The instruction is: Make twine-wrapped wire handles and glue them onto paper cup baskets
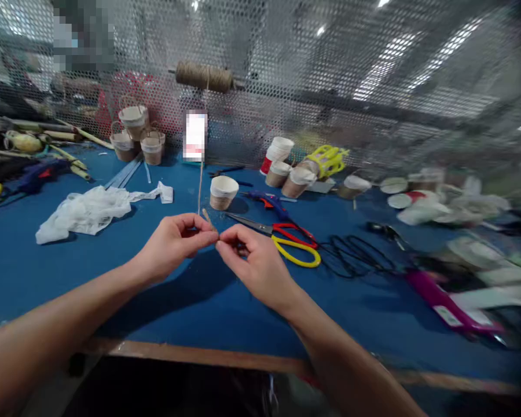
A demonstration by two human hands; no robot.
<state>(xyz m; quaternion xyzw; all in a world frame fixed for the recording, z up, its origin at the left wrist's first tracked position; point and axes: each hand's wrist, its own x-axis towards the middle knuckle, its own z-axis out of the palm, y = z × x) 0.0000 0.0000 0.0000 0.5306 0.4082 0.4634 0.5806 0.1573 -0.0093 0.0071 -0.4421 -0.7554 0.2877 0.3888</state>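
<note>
A strand of twine (200, 188) runs down from the brown spool (204, 77) to my hands. My left hand (178, 240) is closed, thumb and fingertips pinching the twine. A short brown twine end (206, 216) sticks up above these fingers. My right hand (254, 258) is closed too, its fingertips pinched together against the left ones on the twine; the exact point of contact is hidden. Just behind the hands stands a small white cup (224, 192) with a brown lower wrap. Beside my right hand lie scissors (282, 234) with red and yellow handles.
A blue glue gun (271, 202) lies behind the scissors, its black cable (360, 255) coiled to the right. White mesh fabric (89, 211) is at left. Wrapped cups (134, 124) are stacked at the back. A lit phone (195, 136) leans against the perforated screen. A magenta device (447, 304) lies right.
</note>
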